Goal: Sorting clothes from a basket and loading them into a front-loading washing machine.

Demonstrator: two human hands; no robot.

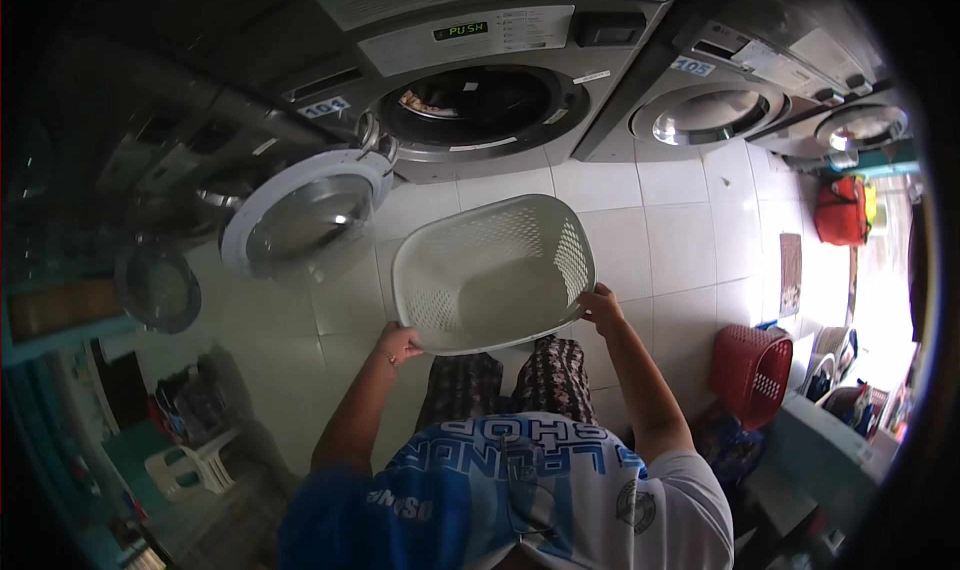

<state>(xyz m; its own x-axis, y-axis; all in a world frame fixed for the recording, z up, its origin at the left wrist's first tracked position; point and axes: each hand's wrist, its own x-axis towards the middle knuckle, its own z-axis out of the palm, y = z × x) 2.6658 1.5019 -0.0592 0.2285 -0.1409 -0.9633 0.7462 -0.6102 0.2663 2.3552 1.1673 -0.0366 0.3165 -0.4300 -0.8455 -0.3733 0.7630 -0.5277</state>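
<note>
A white perforated plastic laundry basket [510, 292] is held in front of my legs, with nothing inside it. My left hand [397, 343] grips its rim at the near left corner. On the right side, my right hand [600, 307] has hold of the same rim. Beyond the basket is a front-loading washing machine [607, 112] whose round door [307, 217] is swung wide to the left. Inside its dark drum [487, 109] a bit of patterned cloth [424, 105] shows at the left. The machine's display [461, 30] is lit.
Another front-loader [709, 116] with its door shut stands to the right. A red perforated basket [750, 367] is tilted at the right, near a counter [825, 435]. A red bag [840, 210] lies farther off. A white plastic chair [191, 469] stands lower left. The floor is pale tile [679, 244].
</note>
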